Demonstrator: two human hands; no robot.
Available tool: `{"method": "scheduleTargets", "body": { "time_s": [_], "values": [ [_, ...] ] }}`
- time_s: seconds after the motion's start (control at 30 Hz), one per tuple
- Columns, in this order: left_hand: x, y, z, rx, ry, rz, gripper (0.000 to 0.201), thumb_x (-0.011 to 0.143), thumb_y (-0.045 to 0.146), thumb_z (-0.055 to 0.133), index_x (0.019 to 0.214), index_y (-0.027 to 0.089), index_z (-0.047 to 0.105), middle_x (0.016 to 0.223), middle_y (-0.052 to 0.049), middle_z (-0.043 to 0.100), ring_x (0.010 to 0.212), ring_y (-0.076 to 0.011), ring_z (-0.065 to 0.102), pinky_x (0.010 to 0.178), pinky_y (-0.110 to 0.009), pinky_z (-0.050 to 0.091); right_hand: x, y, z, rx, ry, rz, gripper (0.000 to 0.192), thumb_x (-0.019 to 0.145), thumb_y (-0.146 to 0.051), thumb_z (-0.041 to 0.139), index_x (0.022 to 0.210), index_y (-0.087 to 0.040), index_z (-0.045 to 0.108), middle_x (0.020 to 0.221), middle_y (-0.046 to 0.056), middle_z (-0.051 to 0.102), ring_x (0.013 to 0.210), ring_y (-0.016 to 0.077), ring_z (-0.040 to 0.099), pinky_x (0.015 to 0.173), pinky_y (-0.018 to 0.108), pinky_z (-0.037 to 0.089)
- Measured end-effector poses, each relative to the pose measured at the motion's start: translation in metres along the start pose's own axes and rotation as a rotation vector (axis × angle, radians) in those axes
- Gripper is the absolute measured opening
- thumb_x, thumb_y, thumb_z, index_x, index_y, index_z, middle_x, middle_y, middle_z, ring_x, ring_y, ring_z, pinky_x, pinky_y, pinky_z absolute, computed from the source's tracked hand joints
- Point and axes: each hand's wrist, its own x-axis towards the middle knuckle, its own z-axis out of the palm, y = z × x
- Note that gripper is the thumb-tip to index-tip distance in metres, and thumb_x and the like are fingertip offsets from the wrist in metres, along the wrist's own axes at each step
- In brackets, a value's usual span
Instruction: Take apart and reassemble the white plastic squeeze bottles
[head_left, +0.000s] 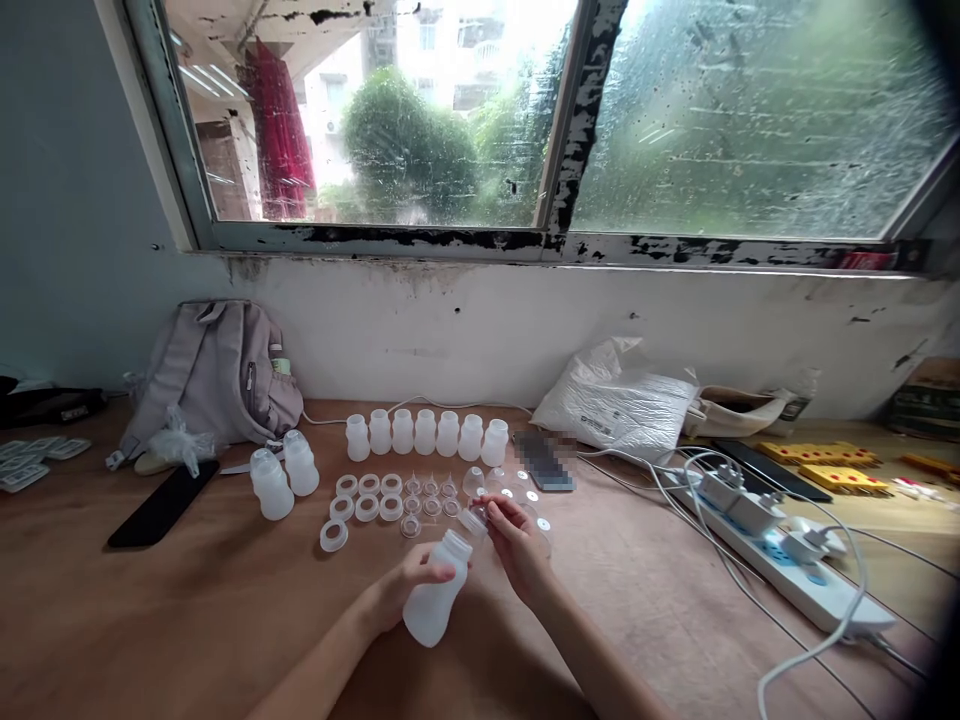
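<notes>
You are gripping a bottle (433,598) in your left hand (397,592), fingers wrapped tight around its body, tilted over the table (187,620) with its neck pointing up and to the right. Your right hand (517,545) is pinching a small clear part (474,521) right at the bottle's mouth; whether it is already seated I cannot tell. Judging by the layout, you are sitting early in the job: two bottles (283,478) are standing apart on the left, looking capped, while a row of seven bottles (426,433) is waiting open along the wall. In front of that row, seven white rings (365,500) are lying loose, beside roughly seven clear nipples (430,497) and a few clear caps (517,490), hard to count exactly. Further out, a backpack (217,375) and a phone (163,503) are resting on the left, a bag (619,400) and a power strip (780,555) on the right.
</notes>
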Motion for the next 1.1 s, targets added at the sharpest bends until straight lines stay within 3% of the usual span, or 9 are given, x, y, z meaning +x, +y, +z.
{"method": "scheduleTargets", "body": {
  "time_s": [0.13,0.27,0.37,0.5,0.63,0.9,0.97,1.1],
  "values": [
    [-0.002,0.023,-0.009,0.240,0.238,0.226,0.039,0.059,0.032,0.067,0.092,0.016,0.053,0.080,-0.001,0.053,0.073,-0.0131,0.049,0.065,-0.022,0.037,0.000,-0.001,-0.001,-0.251,0.082,-0.096,0.019,0.071,-0.037,0.062,0.080,-0.020,0.060,0.083,0.004,0.060,0.082,0.0189,0.052,0.074,0.030,0.040],
    [-0.009,0.071,-0.041,0.702,0.596,0.338,0.041,0.060,0.038,0.066,0.092,0.018,0.051,0.090,-0.003,0.054,0.082,-0.0171,0.052,0.072,-0.026,0.040,-0.005,0.002,0.004,-0.415,0.036,-0.123,0.023,0.071,-0.041,0.060,0.078,-0.019,0.060,0.077,0.004,0.060,0.075,0.0191,0.053,0.068,0.029,0.040],
    [-0.015,0.114,-0.072,0.972,0.761,0.327,0.048,0.063,0.042,0.062,0.103,0.021,0.047,0.095,-0.002,0.056,0.084,-0.0176,0.054,0.072,-0.026,0.042,-0.009,0.008,0.009,-0.450,-0.013,-0.108,0.025,0.071,-0.043,0.059,0.079,-0.019,0.059,0.075,0.005,0.060,0.073,0.0195,0.053,0.066,0.029,0.041],
    [-0.013,0.151,-0.103,1.334,0.891,0.166,0.039,0.062,0.040,0.060,0.095,0.021,0.049,0.088,0.000,0.059,0.081,-0.0185,0.055,0.068,-0.026,0.041,-0.013,0.014,0.012,-0.544,-0.116,-0.102,0.021,0.076,-0.039,0.054,0.080,-0.019,0.058,0.076,0.005,0.059,0.072,0.0186,0.053,0.064,0.029,0.041],
    [0.005,0.151,-0.121,1.596,0.900,0.030,0.039,0.063,0.035,0.059,0.095,0.018,0.047,0.095,-0.006,0.057,0.089,-0.0209,0.053,0.072,-0.027,0.040,-0.015,0.017,0.014,-0.778,-0.270,-0.179,0.018,0.079,-0.035,0.050,0.074,-0.019,0.057,0.072,0.004,0.056,0.065,0.0161,0.051,0.060,0.028,0.040],
    [0.032,0.135,-0.147,1.660,0.903,-0.161,0.045,0.064,0.027,0.063,0.102,0.008,0.046,0.103,-0.016,0.052,0.098,-0.0302,0.050,0.075,-0.033,0.039,-0.018,0.025,0.011,-0.961,-0.356,-0.248,0.011,0.076,-0.025,0.051,0.085,-0.021,0.056,0.082,0.005,0.054,0.074,0.0180,0.051,0.066,0.030,0.042],
    [0.035,0.133,-0.151,1.664,0.925,-0.211,0.046,0.068,0.026,0.062,0.106,0.006,0.045,0.106,-0.016,0.051,0.098,-0.0299,0.050,0.075,-0.034,0.041,-0.018,0.028,0.009,-0.988,-0.379,-0.256,0.016,0.074,-0.023,0.053,0.089,-0.021,0.055,0.088,0.006,0.053,0.080,0.0192,0.051,0.071,0.031,0.042],
    [0.042,0.129,-0.155,1.659,0.963,-0.305,0.035,0.079,0.030,0.052,0.109,0.012,0.047,0.109,-0.010,0.051,0.094,-0.0208,0.053,0.076,-0.038,0.045,-0.018,0.032,0.006,-1.028,-0.397,-0.272,0.017,0.073,-0.020,0.054,0.090,-0.021,0.054,0.091,0.006,0.052,0.085,0.0196,0.050,0.076,0.032,0.042]
  ]
}}
